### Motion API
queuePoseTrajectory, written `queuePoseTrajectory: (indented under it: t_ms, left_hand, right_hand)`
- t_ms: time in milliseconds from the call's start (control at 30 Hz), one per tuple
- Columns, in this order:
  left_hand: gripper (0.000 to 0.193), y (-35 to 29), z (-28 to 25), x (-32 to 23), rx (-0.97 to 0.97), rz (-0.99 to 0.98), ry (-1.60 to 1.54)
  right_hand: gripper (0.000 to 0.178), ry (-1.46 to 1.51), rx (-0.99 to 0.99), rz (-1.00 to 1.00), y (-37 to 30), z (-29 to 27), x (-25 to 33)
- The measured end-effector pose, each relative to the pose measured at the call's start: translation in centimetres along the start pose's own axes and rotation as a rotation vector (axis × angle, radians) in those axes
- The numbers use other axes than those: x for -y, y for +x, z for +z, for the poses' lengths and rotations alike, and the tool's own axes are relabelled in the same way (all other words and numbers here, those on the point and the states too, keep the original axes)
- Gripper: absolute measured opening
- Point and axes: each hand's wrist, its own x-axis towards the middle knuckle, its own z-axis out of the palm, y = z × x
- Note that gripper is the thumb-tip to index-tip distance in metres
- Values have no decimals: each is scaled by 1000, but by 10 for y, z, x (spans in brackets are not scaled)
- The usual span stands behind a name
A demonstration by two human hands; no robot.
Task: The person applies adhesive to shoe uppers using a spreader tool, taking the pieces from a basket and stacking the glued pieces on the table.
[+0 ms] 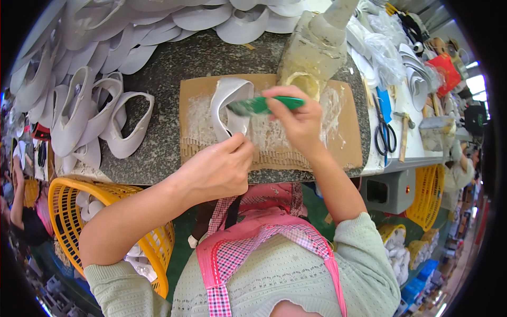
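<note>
A white shoe upper (232, 84) stands on a glue-smeared sheet of cardboard (346, 145). Its near end is pinched in the closed fingers of my left hand (222, 166). My right hand (301, 124) grips a green-handled brush (264, 105), whose dark bristles reach inside the upper's opening and seem to touch its inner edge. Just beyond the right hand, a cloudy, glue-caked plastic container (314, 55) rests at the back of the cardboard, with a yellowish opening facing me. More white shoe uppers (129, 127) lie at the left of the speckled tabletop (174, 58).
White uppers (243, 24) are heaped along the far edge. Below the table at left is a yellow basket (58, 211) with white pieces inside. Scissors (385, 140) and a hammer (405, 129) lie at right, above a grey box (391, 193). Other people (26, 211) are at far left.
</note>
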Motion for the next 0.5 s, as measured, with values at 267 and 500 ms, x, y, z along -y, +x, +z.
queuePoseTrajectory:
  t_ms: [267,500]
  left_hand:
    - [17,-29,15,1,-102,-159,-217]
    - [32,-70,33,-19,-414,-569,-281]
  right_hand:
    - [7,-156,188,32,-3,20,-3]
    - [9,-68,297,216,-12,18,-1]
